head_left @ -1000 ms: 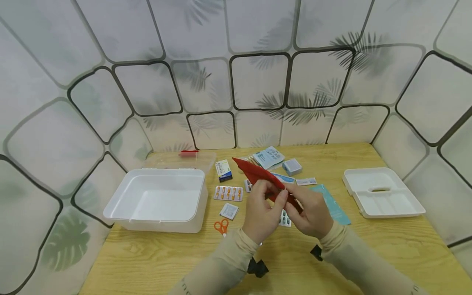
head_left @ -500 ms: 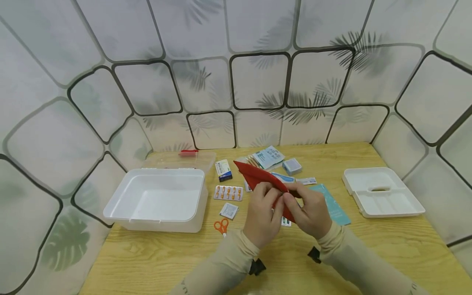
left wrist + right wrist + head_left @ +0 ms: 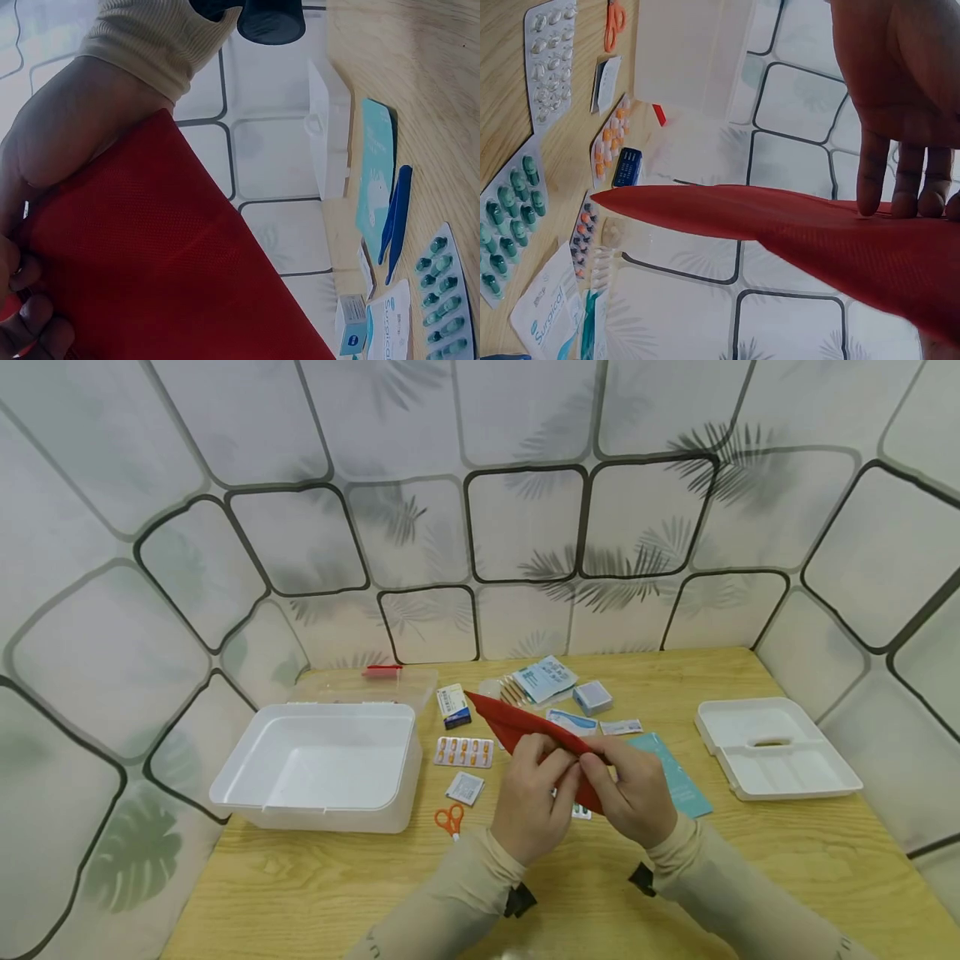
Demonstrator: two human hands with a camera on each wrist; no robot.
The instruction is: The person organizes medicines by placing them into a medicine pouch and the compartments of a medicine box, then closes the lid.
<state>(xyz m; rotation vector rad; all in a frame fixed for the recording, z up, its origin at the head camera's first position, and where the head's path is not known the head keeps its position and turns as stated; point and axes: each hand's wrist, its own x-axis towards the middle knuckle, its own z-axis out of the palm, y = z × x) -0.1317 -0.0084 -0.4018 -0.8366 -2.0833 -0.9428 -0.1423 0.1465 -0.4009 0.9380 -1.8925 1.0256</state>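
Note:
Both hands are raised over the middle of the table, holding a red fabric pouch (image 3: pixel 525 722) between them. My left hand (image 3: pixel 532 797) grips it with curled fingers at its lower side. Thumb and fingers of my right hand (image 3: pixel 637 785) pinch it close beside the left fingertips. The pouch tilts, one pointed corner reaching up to the left. In the left wrist view its broad face (image 3: pixel 172 255) shows a fine woven texture. From the right wrist it appears nearly edge-on as a thin red fold (image 3: pixel 780 217). The fingers hide part of its edge.
An uncovered white box (image 3: pixel 318 760) stands left, a white tray (image 3: pixel 780 752) right. Between lie orange scissors (image 3: pixel 452 818), an orange capsule blister (image 3: pixel 463 752), a small carton (image 3: pixel 453 706), a teal packet (image 3: pixel 675 777), blue tweezers (image 3: pixel 399 217) and a green capsule blister (image 3: pixel 448 300).
The pouch has turned and dipped slightly, with its upper left corner lower than before. The fingers of both hands have shifted along its edge. The table items stay put.

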